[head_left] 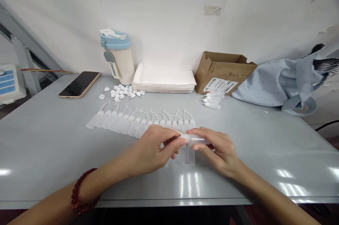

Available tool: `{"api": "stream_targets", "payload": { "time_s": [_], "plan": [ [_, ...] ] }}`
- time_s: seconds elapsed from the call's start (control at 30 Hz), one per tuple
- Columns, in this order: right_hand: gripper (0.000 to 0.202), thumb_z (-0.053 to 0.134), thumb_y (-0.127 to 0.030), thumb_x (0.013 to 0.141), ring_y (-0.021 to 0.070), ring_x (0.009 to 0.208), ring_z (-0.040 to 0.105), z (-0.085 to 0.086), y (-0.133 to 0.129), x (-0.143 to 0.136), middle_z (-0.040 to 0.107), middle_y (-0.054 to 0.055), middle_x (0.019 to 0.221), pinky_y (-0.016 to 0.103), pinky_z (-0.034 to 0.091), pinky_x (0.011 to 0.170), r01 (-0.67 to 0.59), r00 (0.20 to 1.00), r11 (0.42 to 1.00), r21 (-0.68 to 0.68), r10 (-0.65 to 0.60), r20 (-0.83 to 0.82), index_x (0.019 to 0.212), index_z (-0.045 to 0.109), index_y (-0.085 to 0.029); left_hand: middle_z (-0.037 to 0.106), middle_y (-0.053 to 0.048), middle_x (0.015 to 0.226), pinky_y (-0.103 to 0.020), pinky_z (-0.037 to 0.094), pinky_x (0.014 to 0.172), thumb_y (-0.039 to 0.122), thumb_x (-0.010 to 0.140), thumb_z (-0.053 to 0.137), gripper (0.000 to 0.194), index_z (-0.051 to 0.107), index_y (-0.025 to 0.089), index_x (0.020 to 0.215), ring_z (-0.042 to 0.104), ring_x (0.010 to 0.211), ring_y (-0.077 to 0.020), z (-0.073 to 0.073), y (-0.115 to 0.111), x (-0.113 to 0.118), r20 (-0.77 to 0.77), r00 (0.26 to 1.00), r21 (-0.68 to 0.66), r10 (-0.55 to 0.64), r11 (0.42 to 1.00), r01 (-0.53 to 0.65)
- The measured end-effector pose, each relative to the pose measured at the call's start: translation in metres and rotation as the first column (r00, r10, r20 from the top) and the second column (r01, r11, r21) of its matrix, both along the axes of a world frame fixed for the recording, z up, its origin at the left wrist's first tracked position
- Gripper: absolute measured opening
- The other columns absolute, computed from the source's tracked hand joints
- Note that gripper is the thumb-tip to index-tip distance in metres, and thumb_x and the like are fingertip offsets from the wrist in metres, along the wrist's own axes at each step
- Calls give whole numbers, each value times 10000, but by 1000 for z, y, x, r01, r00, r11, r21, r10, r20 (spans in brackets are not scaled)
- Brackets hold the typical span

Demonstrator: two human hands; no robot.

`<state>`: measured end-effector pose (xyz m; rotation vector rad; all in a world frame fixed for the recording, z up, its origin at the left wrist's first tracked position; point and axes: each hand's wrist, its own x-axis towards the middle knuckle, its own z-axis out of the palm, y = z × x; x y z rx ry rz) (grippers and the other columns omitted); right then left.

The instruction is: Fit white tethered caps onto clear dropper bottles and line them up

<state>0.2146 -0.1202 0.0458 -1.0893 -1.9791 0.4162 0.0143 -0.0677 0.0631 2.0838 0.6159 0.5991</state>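
Observation:
Between both hands lies a small translucent plastic bottle [198,140], held level above the table. My left hand [159,145] pinches its white cap end [184,136] with thumb and fingers. My right hand [215,149] grips the clear body, thumb below and fingers above. Behind and under the hands runs a row of similar bottles [120,122] lying side by side, thin straps at their tops pointing to the wall. The hands hide part of this row. Loose white caps [122,91] form a pile at the back left.
A phone [79,84] lies at the left, near a cream tumbler [120,57] with a blue lid. Stacked white sheets or pouches [164,80] stand by the wall. Several more bottles [212,100] lie before a cardboard box [224,73]. A light blue cloth bag [272,82] rests at the right.

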Motion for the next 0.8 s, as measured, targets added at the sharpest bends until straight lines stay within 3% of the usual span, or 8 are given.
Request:
{"api": "stream_targets", "payload": {
  "time_s": [0.1, 0.23, 0.3, 0.37, 0.43, 0.57, 0.73, 0.8],
  "plan": [
    [225, 502, -325, 919, 108, 526, 531, 3, -1, 1, 652, 4, 702, 215, 421, 466, 2, 999, 992, -124, -7, -36, 1036, 645, -196, 532, 20, 578, -201, 394, 542, 170, 941, 430, 299, 506, 154, 652, 494, 557, -87, -8, 1, 0, 46, 999, 269, -15, 963, 2],
    [245, 509, -369, 906, 121, 536, 549, 6, 2, 3, 643, -4, 648, 232, 416, 486, -36, 989, 951, -306, -10, -147, 960, 674, -196, 611, -34, 704, -233, 414, 553, 114, 933, 414, 205, 506, 153, 754, 518, 626, -119, -20, 2, 2, 79, 997, 615, -23, 788, -31],
    [250, 520, -378, 894, 131, 561, 561, 6, 3, 3, 651, 6, 660, 240, 414, 492, -73, 978, 918, -390, -11, -208, 932, 682, -191, 627, -42, 723, -234, 407, 529, 100, 930, 413, 188, 509, 152, 777, 520, 609, -118, -23, 1, 2, 71, 997, 712, -1, 701, -50],
    [243, 528, -370, 886, 138, 588, 573, 6, 4, 3, 663, 16, 688, 245, 420, 502, -98, 967, 886, -452, -23, -254, 913, 687, -187, 632, -47, 725, -233, 404, 516, 98, 924, 426, 176, 519, 145, 782, 528, 596, -118, -24, 1, 2, 67, 998, 732, 20, 678, -63],
    [230, 527, -350, 888, 143, 623, 588, 6, 4, 2, 676, 23, 734, 252, 439, 529, -95, 962, 879, -468, -41, -272, 931, 689, -193, 637, -42, 730, -229, 419, 534, 129, 919, 458, 141, 540, 138, 805, 547, 603, -116, -22, 1, 1, 74, 996, 641, 49, 763, -85],
    [203, 567, -286, 873, 145, 688, 604, 5, 4, 0, 686, 20, 824, 262, 475, 593, -23, 972, 942, -336, -57, -227, 1029, 679, -220, 624, 8, 693, -207, 441, 574, 242, 900, 523, 125, 588, 151, 843, 557, 598, -97, -12, 1, -1, 29, 993, 249, 112, 961, -116],
    [237, 607, -171, 850, 131, 664, 584, 2, 5, 0, 671, 15, 804, 254, 464, 565, -30, 983, 990, -140, 4, -182, 1066, 676, -238, 620, 12, 691, -184, 433, 550, 294, 919, 473, 236, 614, 153, 792, 575, 615, -95, 2, 1, 1, -39, 998, -118, 48, 992, -53],
    [254, 606, -158, 852, 131, 664, 589, 1, 5, 1, 680, 20, 823, 256, 471, 570, -35, 985, 995, -93, 19, -170, 1084, 668, -240, 614, 15, 669, -174, 416, 532, 303, 928, 456, 277, 606, 150, 754, 576, 607, -90, 5, 2, 2, -51, 998, -172, 37, 984, -46]
  ]
}}
